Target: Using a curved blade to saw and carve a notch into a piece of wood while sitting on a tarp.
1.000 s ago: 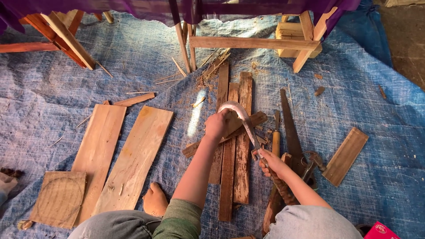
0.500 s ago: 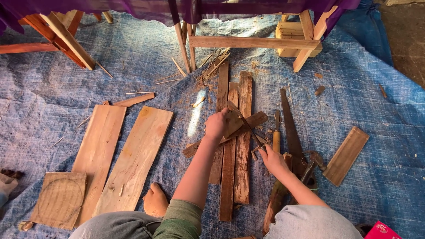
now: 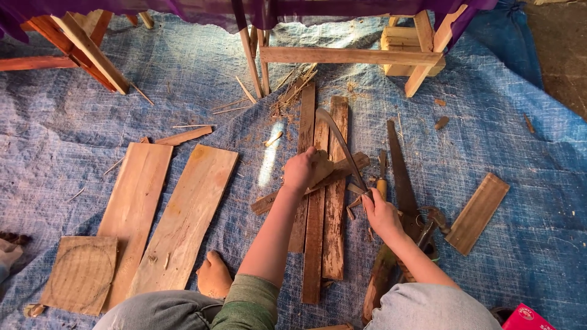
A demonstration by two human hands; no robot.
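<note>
While your left hand (image 3: 301,171) pins a small wedge of wood (image 3: 323,171) against the slats beneath it, your right hand (image 3: 380,212) is closed round the handle of a curved blade (image 3: 338,142) whose edge meets that piece near its right side — so the small piece sits at the middle of the blue tarp (image 3: 526,201), on top of the slats and just ahead of your knees. Both hands are clenched, the left on the wood, the right on the blade's handle. As for progress, I judge the shaping to be under way rather than finished: the piece looks rough, and chips and splinters lie scattered ahead of the slats, yet I cannot tell how much more is to come off. Counting what lies about: three long narrow slats (image 3: 335,201) side by side under your work, one crossing strip (image 3: 287,194) laid at a slant, two broad planks (image 3: 186,217) to your left, one squarish board (image 3: 82,275) with a circle marked on it, and one short board (image 3: 478,212) off to the right. Tools — one handsaw (image 3: 398,168), what looks like a hammer (image 3: 431,221), and a yellow-handled tool (image 3: 381,177) between blade and saw. One bare foot (image 3: 214,276) rests by the nearer plank.
</note>
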